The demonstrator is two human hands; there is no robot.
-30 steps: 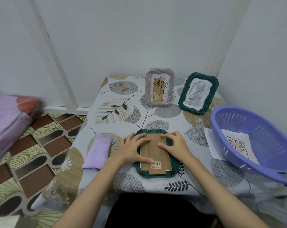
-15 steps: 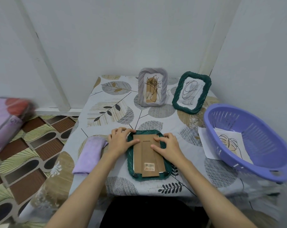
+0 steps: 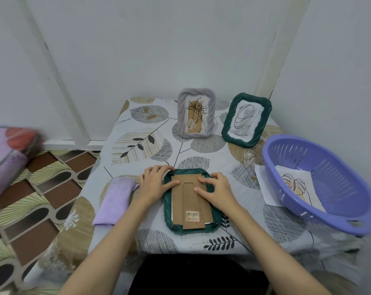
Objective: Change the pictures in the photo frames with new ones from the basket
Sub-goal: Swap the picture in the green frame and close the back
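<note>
White walls meet in a corner behind a small bench (image 3: 150, 145) draped in a leaf-print cloth.

Near edge, centre: a dark green woven photo frame (image 3: 168, 211) lies face down, its brown cardboard backing (image 3: 178, 205) up, the fold-out stand flat along the middle, a barcode sticker near the lower end.

Left hand (image 3: 154, 184) rests on the frame's upper left corner. Its fingers (image 3: 161, 168) are curled over the rim and the thumb lies flat on the backing.

Right hand (image 3: 217, 188) is on the upper right part of the frame. Fingertips are bent down onto the backing's top edge, with the thumb stretched across the cardboard toward the stand. Fingers slightly apart, pressing rather than lifting anything.

Far side: a grey frame (image 3: 181, 116) and a second green frame (image 3: 263, 122) stand upright side by side, each showing a line drawing.

Right: a purple slotted basket (image 3: 340, 188) sits tilted on a white sheet (image 3: 263, 184) at the bench edge. A picture (image 3: 295, 186) with a leaf line drawing lies inside it.

Left of the flat frame, just beside the left hand: a folded lilac cloth (image 3: 114, 199).

Floor left of the bench has a brown and green pattern; a blurred purple bundle (image 3: 3, 154) sits at the far left.
</note>
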